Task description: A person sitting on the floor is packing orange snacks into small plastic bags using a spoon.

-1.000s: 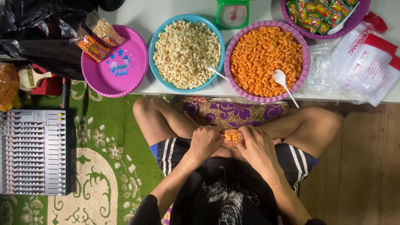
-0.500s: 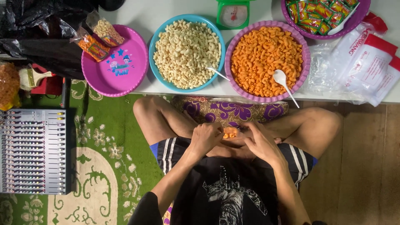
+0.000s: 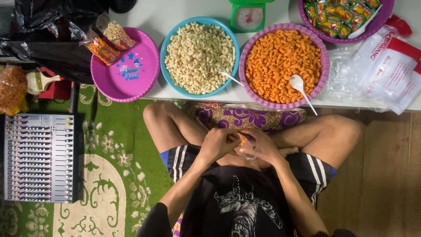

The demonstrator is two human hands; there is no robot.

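Seen from overhead: seated cross-legged on a green patterned carpet (image 3: pixel 118 145), knees spread, both forearms drawn in toward the lap. Left hand (image 3: pixel 218 145) curled, knuckles up, fingers clenched around the near edge of a small clear plastic bag of orange macaroni snack (image 3: pixel 244 141); right hand (image 3: pixel 262 147) bent at the wrist, fingers closed over the bag's other side. Bag held between the two hands, just above the lap, mostly hidden by the fingers; only a sliver of orange contents showing. Behind the hands, a purple floral cushion (image 3: pixel 245 117) wedged between the legs and the worktop (image 3: pixel 175 13).

On the white worktop, left to right: a pink tray (image 3: pixel 131 83) bearing two filled snack packets (image 3: pixel 107 39) at its upper left; a blue bowl of pale macaroni snack (image 3: pixel 199 55) with a white spoon (image 3: pixel 231 79) at its right edge; a purple bowl of orange macaroni snack (image 3: pixel 283 65) with a second white spoon (image 3: pixel 301 90) resting on its lower right. Green kitchen scale (image 3: pixel 247 15) between and behind the two bowls. Purple bowl of small seasoning sachets (image 3: pixel 344 15) at the upper right, with a stack of empty clear bags (image 3: pixel 381 70) just beside it. Audio mixing console (image 3: pixel 39 158) on the carpet, well apart from the left knee.
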